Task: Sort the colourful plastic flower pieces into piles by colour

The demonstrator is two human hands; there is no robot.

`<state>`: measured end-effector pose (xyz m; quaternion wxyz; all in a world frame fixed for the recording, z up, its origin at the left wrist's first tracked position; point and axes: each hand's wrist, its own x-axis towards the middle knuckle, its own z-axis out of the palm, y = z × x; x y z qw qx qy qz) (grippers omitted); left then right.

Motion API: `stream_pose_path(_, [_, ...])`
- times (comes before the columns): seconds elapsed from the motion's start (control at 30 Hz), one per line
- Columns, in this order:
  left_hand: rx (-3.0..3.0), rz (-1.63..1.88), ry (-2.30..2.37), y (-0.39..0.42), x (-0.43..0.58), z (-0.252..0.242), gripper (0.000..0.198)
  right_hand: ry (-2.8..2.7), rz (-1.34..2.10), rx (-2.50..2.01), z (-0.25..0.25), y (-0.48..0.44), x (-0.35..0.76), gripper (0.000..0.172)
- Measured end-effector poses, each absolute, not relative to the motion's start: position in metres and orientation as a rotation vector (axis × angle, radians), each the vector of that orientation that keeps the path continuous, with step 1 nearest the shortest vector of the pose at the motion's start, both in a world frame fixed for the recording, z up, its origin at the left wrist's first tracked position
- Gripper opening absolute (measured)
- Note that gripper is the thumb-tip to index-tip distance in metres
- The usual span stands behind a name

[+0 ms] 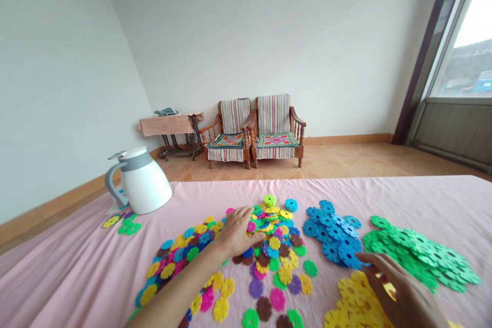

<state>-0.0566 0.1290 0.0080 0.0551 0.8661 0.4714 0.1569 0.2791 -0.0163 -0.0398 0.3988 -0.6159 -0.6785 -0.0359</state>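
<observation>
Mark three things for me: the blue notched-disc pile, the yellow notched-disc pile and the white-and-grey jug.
Blue notched-disc pile (339,236): head view, mid-pile.
Yellow notched-disc pile (356,303): head view, mid-pile, left of the right hand (403,292).
White-and-grey jug (149,185): head view, white body.

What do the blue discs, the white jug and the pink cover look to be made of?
Blue discs: probably plastic, smooth with a slight sheen; their even color and pale highlights suggest it.
White jug: plastic or coated metal, I can't tell which; the body is smooth, with soft shading.
Pink cover: most likely fabric, matte; it shows soft folds and creases.
</observation>
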Motion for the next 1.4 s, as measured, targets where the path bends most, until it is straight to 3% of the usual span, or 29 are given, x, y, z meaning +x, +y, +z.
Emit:
stream_pose_path(0.13, [2.594,0.428,1.489,0.161,-0.04,0.008,0.082,-1.78,-0.064,-1.56,-0.046,-0.014,0.287,0.022])
stream_pose_path(0.33, [2.644,0.351,1.237,0.148,-0.044,0.016,0.075,-1.804,-0.099,-1.56,-0.042,-0.016,0.283,0.023])
stream_pose_path(0.53, [2.593,0.33,1.001,0.121,-0.069,0.036,0.062,-1.834,-0.083,-1.517,-0.026,-0.022,0.258,0.023])
stream_pose_path(0.8, [2.47,0.48,1.174,0.162,-0.061,0.018,0.034,-2.158,0.116,-1.451,0.026,0.027,0.177,0.033])
stream_pose_path(0.97, [2.491,0.507,1.169,0.177,-0.038,0.003,0.038,-2.186,0.137,-1.6,0.025,0.088,0.144,0.054])
stream_pose_path(1.17, [2.509,0.493,1.117,0.159,-0.036,0.005,0.054,-2.191,0.168,-1.661,0.005,0.091,0.128,0.057])
stream_pose_path(1.4, [2.442,0.423,0.92,0.11,-0.073,0.03,0.048,-2.301,0.337,-1.387,0.013,0.028,0.142,0.05])
